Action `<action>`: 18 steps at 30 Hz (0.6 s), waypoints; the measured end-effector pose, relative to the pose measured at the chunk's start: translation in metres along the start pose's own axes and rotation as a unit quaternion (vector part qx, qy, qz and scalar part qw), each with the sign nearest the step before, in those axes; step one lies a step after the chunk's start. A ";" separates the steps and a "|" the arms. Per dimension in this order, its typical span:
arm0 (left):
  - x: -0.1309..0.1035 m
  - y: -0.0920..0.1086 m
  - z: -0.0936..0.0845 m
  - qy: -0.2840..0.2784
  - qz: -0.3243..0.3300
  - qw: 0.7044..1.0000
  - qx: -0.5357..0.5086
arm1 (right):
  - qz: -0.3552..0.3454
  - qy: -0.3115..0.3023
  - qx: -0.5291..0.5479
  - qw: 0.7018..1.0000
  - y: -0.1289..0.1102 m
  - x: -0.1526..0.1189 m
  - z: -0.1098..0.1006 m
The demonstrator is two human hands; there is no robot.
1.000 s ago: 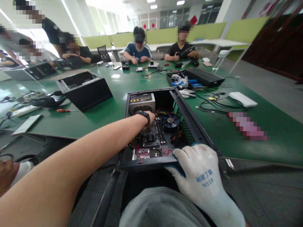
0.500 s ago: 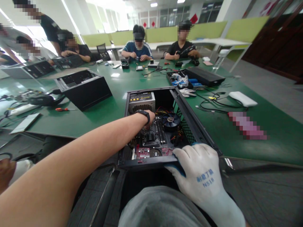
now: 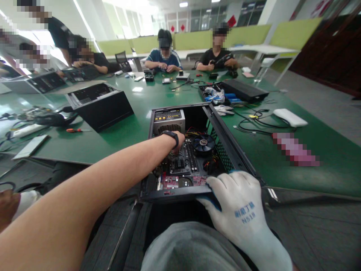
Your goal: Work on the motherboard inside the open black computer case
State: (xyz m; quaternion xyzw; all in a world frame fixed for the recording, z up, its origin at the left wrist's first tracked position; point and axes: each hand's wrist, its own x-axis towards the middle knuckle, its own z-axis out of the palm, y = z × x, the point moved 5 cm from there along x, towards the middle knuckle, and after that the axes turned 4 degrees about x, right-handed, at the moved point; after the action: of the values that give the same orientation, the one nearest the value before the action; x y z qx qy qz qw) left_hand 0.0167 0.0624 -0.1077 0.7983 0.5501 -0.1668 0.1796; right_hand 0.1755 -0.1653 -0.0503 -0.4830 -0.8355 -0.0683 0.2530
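Observation:
An open black computer case (image 3: pixel 180 194) lies at the table's near edge, its inside facing up. My bare left hand (image 3: pixel 178 140), with a black band at the wrist, reaches into it over the motherboard (image 3: pixel 179 164); its fingertips are hidden. The power supply (image 3: pixel 169 121) sits just beyond that hand, and a black fan (image 3: pixel 203 144) lies to its right. In a white glove, my right hand (image 3: pixel 235 197) grips the case's near right edge, fingers over the rim and thumb below. A red circuit board (image 3: pixel 172 182) is along the near side.
Another black case (image 3: pixel 105 109) stands at the left, near a red screwdriver (image 3: pixel 73 130). Beyond my case are a tray with gloves (image 3: pixel 216 95), cables and a white box (image 3: pixel 290 117). Several people sit or stand around the green table (image 3: pixel 304 150).

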 end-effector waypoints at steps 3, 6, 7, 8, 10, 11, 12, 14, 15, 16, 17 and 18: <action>-0.004 -0.001 -0.001 0.019 -0.013 0.999 -0.029 | -0.002 0.002 0.002 1.000 -0.001 0.000 -0.001; -0.006 0.001 -0.003 0.028 -0.023 0.999 -0.040 | -0.002 0.003 0.002 1.000 0.000 -0.001 0.000; -0.006 0.002 -0.004 0.026 -0.024 0.999 -0.042 | -0.002 0.003 0.002 1.000 0.000 -0.001 0.000; -0.007 0.003 -0.005 0.024 -0.023 0.999 -0.043 | -0.002 0.002 0.001 1.000 0.000 -0.001 0.000; -0.009 0.005 -0.006 0.022 -0.021 0.999 -0.044 | -0.001 0.001 -0.001 1.000 0.001 -0.001 0.001; -0.010 0.006 -0.007 0.019 -0.021 0.999 -0.042 | 0.000 0.000 -0.001 1.000 0.001 -0.001 0.001; -0.011 0.007 -0.007 0.014 -0.021 0.999 -0.037 | -0.001 0.001 -0.002 1.000 0.001 -0.001 0.001; -0.012 0.007 -0.007 0.003 -0.029 0.999 -0.022 | -0.003 0.003 -0.003 1.000 0.001 -0.001 0.000; -0.013 0.007 -0.007 -0.002 -0.032 0.999 -0.013 | -0.004 0.004 -0.004 1.000 0.000 -0.001 0.000; -0.013 0.007 -0.007 -0.006 -0.034 0.999 -0.004 | -0.005 0.006 -0.004 1.000 0.000 -0.001 0.000; -0.013 0.008 -0.008 -0.007 -0.035 0.999 0.004 | -0.006 0.006 -0.005 1.000 0.000 -0.001 0.000; -0.013 0.009 -0.008 -0.007 -0.034 0.999 0.014 | -0.006 0.007 -0.005 1.000 0.000 -0.001 0.000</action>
State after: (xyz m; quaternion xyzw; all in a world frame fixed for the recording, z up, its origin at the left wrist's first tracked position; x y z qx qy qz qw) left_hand 0.0207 0.0524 -0.0935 0.7804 0.5735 -0.1856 0.1665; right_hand 0.1762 -0.1666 -0.0505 -0.4786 -0.8364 -0.0771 0.2558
